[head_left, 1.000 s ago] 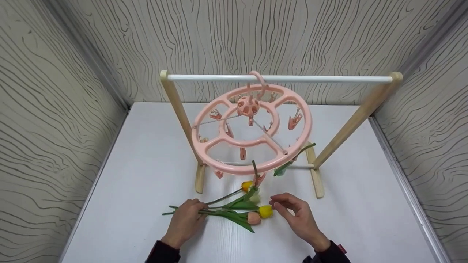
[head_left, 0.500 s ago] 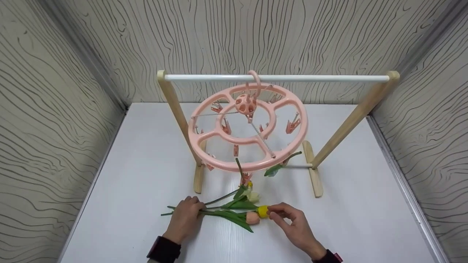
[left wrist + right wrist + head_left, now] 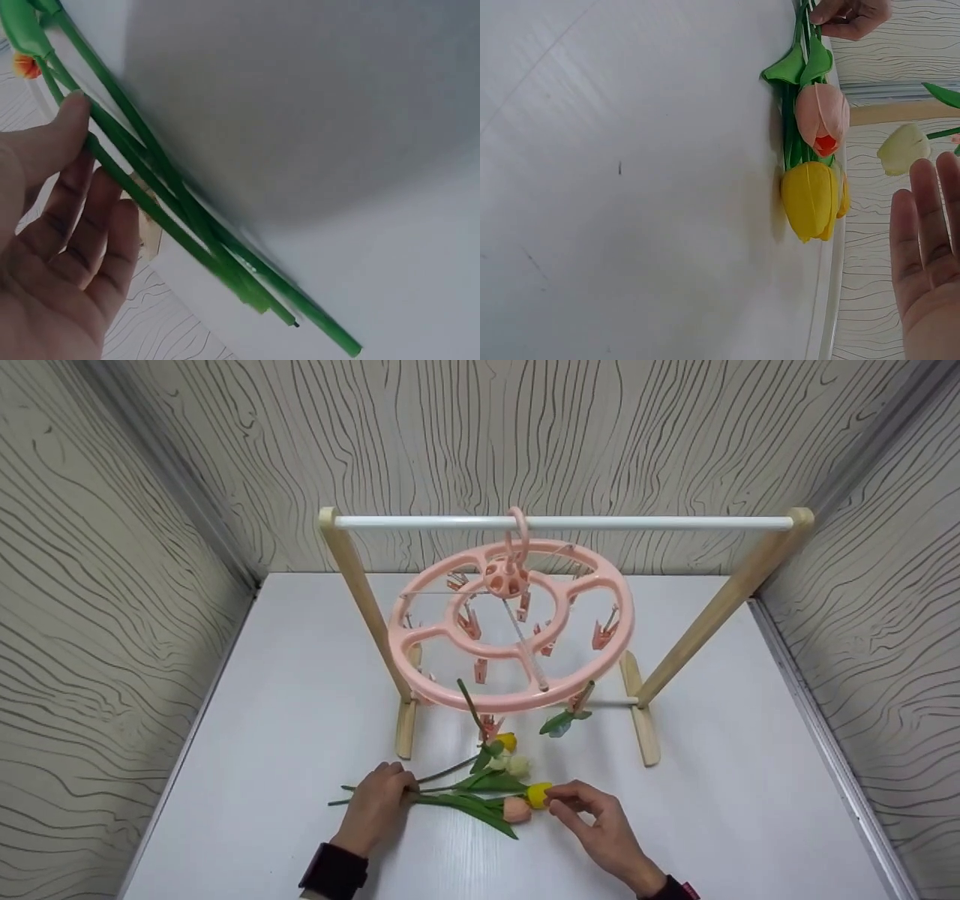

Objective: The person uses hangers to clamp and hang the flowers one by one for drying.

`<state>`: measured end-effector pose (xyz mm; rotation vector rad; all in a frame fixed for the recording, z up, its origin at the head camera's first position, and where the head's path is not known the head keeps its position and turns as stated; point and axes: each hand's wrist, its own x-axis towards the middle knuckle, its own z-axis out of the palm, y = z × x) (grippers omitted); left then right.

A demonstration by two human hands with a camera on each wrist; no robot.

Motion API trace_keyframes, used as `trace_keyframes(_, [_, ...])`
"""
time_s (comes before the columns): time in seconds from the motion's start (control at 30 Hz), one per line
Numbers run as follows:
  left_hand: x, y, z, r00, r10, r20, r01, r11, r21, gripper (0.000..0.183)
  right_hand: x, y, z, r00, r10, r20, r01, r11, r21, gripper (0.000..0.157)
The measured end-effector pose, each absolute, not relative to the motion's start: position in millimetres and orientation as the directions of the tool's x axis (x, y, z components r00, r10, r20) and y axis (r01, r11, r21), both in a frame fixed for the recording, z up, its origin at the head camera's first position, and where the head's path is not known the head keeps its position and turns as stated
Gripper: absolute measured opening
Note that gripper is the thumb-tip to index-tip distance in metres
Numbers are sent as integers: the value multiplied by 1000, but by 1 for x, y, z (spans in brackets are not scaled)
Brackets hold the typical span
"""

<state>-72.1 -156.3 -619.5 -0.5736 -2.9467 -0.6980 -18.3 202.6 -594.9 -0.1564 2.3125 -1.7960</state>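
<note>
Artificial tulips lie on the white table: a yellow tulip (image 3: 538,795), a pink tulip (image 3: 516,810) and an orange-yellow one (image 3: 507,742) behind, their green stems pointing left. My left hand (image 3: 379,802) pinches the stems (image 3: 150,176) between thumb and fingers; the stem ends cross below it in the left wrist view. My right hand (image 3: 600,829) hovers by the yellow bloom, its fingers (image 3: 930,225) fairly straight and holding nothing. A cream tulip (image 3: 904,149) hangs head down from a front clip (image 3: 489,727) of the pink round clip hanger (image 3: 510,703).
The hanger hooks over a white rod (image 3: 645,523) on a wooden stand, whose right leg (image 3: 724,607) and left foot (image 3: 405,731) rest on the table (image 3: 735,780). Another clipped stem with green leaves (image 3: 559,723) hangs at front right. Patterned walls (image 3: 450,435) enclose the table.
The hanger has turned, carrying its clipped tulips leftward. My right hand has shifted slightly left to the yellow bloom. My left hand keeps its hold on the stems.
</note>
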Motion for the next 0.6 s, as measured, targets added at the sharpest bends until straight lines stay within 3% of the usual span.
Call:
trace_keyframes(0.27, [-68, -154, -608, -914, 356, 198, 406, 823, 397, 13, -19, 202, -590, -975, -188, -119, 66, 265, -962, 30])
trace_keyframes(0.6, [-55, -137, -591, -871, 393, 295, 482, 798, 361, 18, -16, 192, -585, -956, -242, 169, -247, 341, -907, 14])
